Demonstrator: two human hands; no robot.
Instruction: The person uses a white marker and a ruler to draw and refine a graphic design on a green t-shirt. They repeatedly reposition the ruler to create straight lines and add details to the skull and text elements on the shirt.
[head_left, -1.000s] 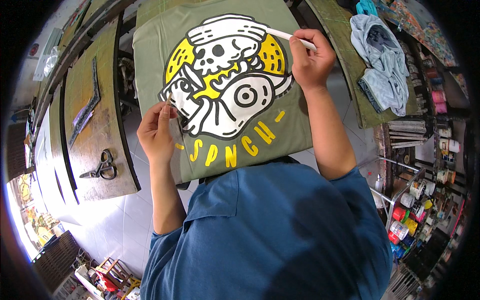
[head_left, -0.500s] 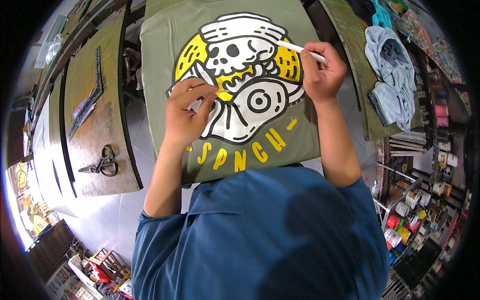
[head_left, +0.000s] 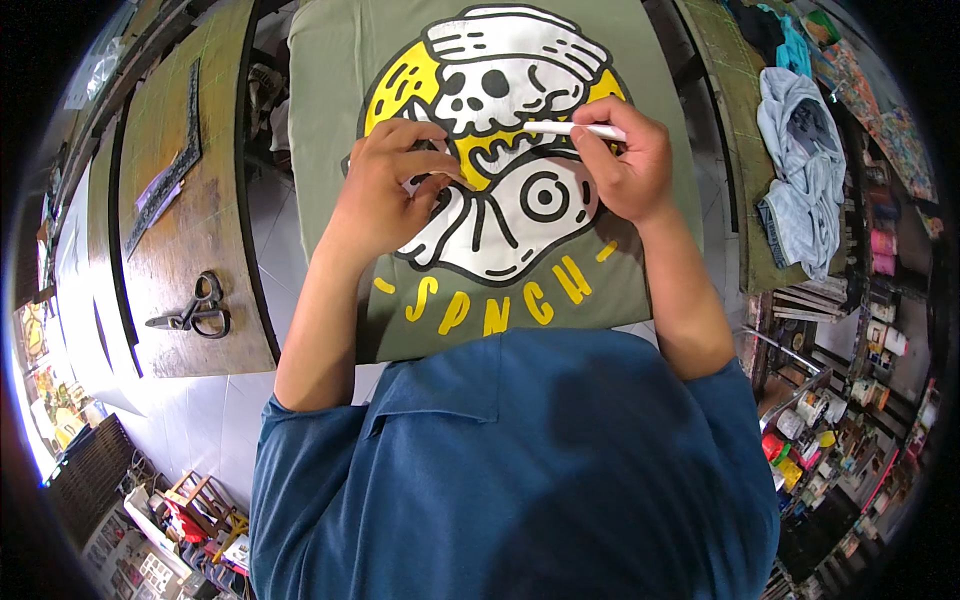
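An olive-green T-shirt (head_left: 330,120) lies flat on a board, printed with a white skull, a yellow disc and yellow letters. My left hand (head_left: 385,190) rests on the print's left side, fingers curled and pressing the cloth. My right hand (head_left: 625,160) is on the print's right side and holds a thin white stick (head_left: 575,129) that points left across the skull's jaw. Whether the left hand pinches anything is hidden by its fingers.
A wooden board (head_left: 195,250) to the left carries black scissors (head_left: 195,310) and a dark angled strip (head_left: 170,170). Pale blue garments (head_left: 805,170) lie on a board at the right. Shelves with small pots and jars (head_left: 840,400) stand at the lower right.
My left hand has slid from the shirt's left edge up onto the print. My right hand with the white stick has come down from the upper right toward the skull's middle.
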